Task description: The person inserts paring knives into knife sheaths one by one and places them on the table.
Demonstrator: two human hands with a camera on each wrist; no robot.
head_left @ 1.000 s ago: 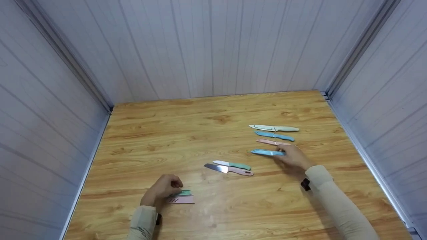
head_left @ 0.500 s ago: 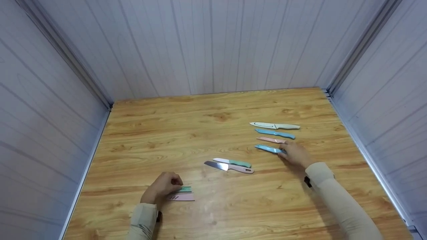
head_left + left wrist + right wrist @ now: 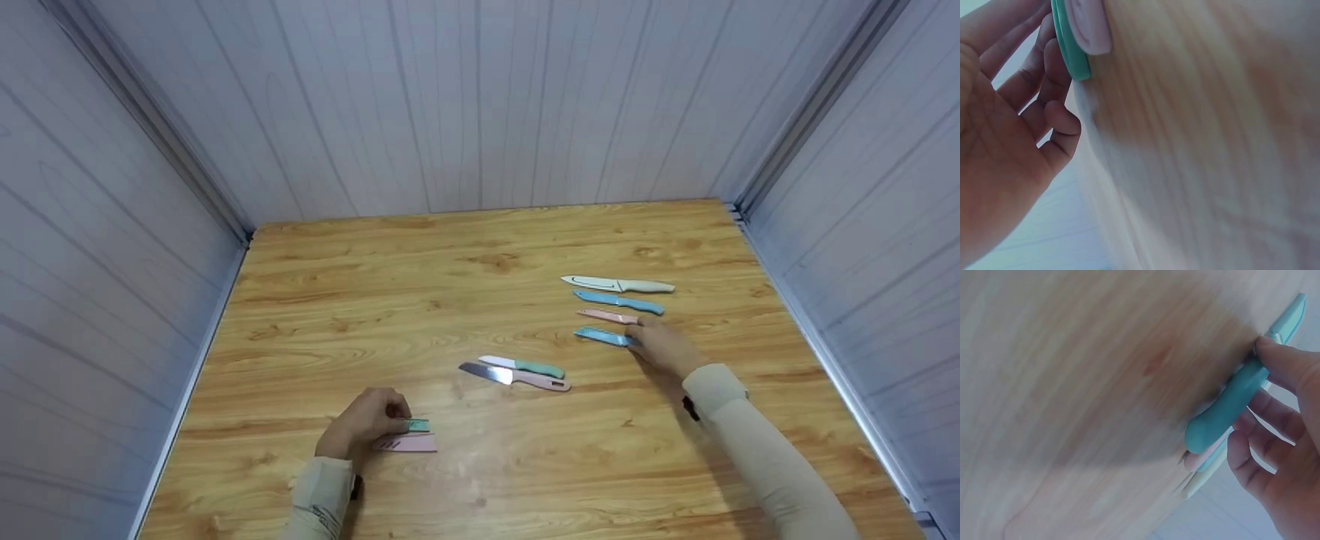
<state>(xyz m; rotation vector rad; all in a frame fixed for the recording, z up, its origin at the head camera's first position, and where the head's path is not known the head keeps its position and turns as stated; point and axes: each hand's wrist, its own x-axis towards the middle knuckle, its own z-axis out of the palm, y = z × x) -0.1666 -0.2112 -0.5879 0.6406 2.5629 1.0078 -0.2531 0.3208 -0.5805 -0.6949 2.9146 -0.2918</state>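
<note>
My right hand (image 3: pixel 666 346) grips the handle of a sheathed blue knife (image 3: pixel 602 336), nearest in a row at the table's right. In the right wrist view its blue handle (image 3: pixel 1223 413) lies between thumb and fingers, close over the wood. Just beyond it lies a sheathed pink knife (image 3: pixel 602 316), its handle partly hidden by the hand. At the front left, my left hand (image 3: pixel 370 417) pinches a green knife sheath (image 3: pixel 419 425). A pink knife sheath (image 3: pixel 409 443) lies right beside that one, nearer the front; both sheaths' ends (image 3: pixel 1075 53) show in the left wrist view.
Two bare-bladed knives lie together mid-table, one with a green handle (image 3: pixel 538 369), one with a pink handle (image 3: pixel 534 379). Another sheathed blue knife (image 3: pixel 615 301) and a cream knife (image 3: pixel 619 284) continue the row at the right. Panelled walls (image 3: pixel 480 105) enclose the wooden table (image 3: pixel 375 300).
My right hand has moved the blue knife slightly right and away from me, nearer the pink knife, and the knife has turned a little. The left hand stays at the green sheath.
</note>
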